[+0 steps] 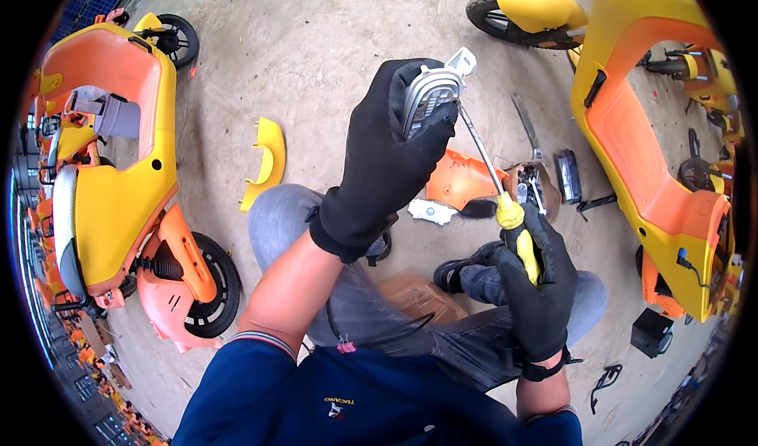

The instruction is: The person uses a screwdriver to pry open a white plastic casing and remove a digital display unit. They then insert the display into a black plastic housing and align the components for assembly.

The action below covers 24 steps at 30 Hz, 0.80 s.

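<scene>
In a black glove, my left hand (392, 142) grips a rounded grey lamp-like unit (433, 95) with a white bracket (462, 61) at its upper corner. My right hand (539, 276), gloved too, is wrapped round the yellow handle of a screwdriver (517, 237). The long metal shaft slants up and left, and its tip meets the lower right edge of the grey unit, by my left thumb. Whether the tip sits in a screw is too small to tell. Beyond my right hand lie an orange plastic panel (459, 179) and a white plate-like part (432, 211).
A yellow scooter (118, 201) stands at left, another (632, 130) at right. A curved yellow panel (268, 162) lies left of my knee. Right of the shaft are an open container with tools (530, 187), a black block (567, 176) and a metal bar (527, 126). A black box (651, 333) sits lower right.
</scene>
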Each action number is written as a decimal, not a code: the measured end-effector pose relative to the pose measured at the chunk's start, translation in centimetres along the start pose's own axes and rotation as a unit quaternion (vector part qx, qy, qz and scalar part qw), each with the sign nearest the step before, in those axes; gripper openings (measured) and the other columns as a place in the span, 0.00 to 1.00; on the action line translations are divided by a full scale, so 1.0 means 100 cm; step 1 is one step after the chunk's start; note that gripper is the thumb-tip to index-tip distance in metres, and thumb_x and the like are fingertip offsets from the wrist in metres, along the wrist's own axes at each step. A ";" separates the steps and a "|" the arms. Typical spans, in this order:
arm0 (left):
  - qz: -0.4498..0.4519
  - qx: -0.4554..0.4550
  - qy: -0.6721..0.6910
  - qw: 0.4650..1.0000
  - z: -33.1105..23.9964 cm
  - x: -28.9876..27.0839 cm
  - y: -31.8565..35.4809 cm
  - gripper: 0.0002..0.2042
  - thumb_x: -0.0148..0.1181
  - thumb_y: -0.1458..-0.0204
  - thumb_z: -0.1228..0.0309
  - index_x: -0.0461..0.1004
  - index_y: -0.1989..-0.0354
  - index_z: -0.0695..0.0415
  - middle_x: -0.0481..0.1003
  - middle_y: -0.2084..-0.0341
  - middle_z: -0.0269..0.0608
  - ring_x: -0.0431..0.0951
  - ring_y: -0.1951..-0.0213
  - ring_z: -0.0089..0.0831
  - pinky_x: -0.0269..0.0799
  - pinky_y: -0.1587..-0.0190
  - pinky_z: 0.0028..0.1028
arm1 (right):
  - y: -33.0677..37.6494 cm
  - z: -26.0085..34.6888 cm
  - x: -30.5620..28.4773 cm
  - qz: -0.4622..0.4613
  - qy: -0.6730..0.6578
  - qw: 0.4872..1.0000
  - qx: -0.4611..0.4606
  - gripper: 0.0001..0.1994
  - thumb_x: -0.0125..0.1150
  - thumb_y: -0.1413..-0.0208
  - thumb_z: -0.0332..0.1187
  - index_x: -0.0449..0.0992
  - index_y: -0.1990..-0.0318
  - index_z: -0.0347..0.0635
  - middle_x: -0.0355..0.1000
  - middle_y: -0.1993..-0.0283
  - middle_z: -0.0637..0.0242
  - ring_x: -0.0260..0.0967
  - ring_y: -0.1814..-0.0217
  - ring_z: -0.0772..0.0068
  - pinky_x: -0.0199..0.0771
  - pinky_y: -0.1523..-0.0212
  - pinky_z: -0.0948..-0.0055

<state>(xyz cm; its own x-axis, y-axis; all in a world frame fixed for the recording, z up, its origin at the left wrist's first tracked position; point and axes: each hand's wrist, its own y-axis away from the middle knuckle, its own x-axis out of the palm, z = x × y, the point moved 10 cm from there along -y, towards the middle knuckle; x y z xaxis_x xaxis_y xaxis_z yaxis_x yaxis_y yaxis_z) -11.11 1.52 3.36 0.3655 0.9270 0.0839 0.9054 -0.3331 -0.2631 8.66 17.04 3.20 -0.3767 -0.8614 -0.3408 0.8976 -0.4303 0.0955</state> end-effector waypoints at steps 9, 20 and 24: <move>0.013 0.037 -0.031 0.999 -0.004 0.003 0.000 0.19 0.63 0.45 0.79 0.71 0.44 0.61 0.79 0.60 0.41 0.80 0.60 0.24 0.76 0.55 0.26 | 0.002 0.006 -0.003 -0.007 0.034 0.999 -0.029 0.24 0.68 0.45 0.24 0.73 0.40 0.32 0.76 0.46 0.53 0.76 0.47 0.66 0.75 0.46 0.68; 0.017 0.082 -0.066 0.994 -0.010 0.005 0.000 0.21 0.65 0.47 0.80 0.70 0.44 0.60 0.79 0.56 0.44 0.82 0.55 0.30 0.76 0.51 0.29 | 0.004 0.010 -0.003 -0.008 0.054 0.998 -0.043 0.24 0.66 0.44 0.25 0.73 0.39 0.32 0.76 0.47 0.53 0.76 0.48 0.65 0.75 0.45 0.67; 0.008 0.098 -0.091 0.991 -0.013 0.005 0.002 0.21 0.66 0.47 0.79 0.71 0.44 0.60 0.79 0.57 0.44 0.82 0.55 0.31 0.76 0.51 0.29 | 0.005 0.007 -0.001 0.000 0.041 0.999 -0.022 0.25 0.65 0.43 0.25 0.72 0.37 0.31 0.76 0.45 0.52 0.76 0.46 0.65 0.75 0.43 0.66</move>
<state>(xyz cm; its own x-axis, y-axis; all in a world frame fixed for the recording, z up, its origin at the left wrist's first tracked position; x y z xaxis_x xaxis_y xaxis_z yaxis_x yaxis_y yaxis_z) -10.49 1.71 4.61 0.3191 0.9432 -0.0925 0.8340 -0.3258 -0.4454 8.98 16.68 3.92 -0.3587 -0.8358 -0.4156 0.9074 -0.4167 0.0546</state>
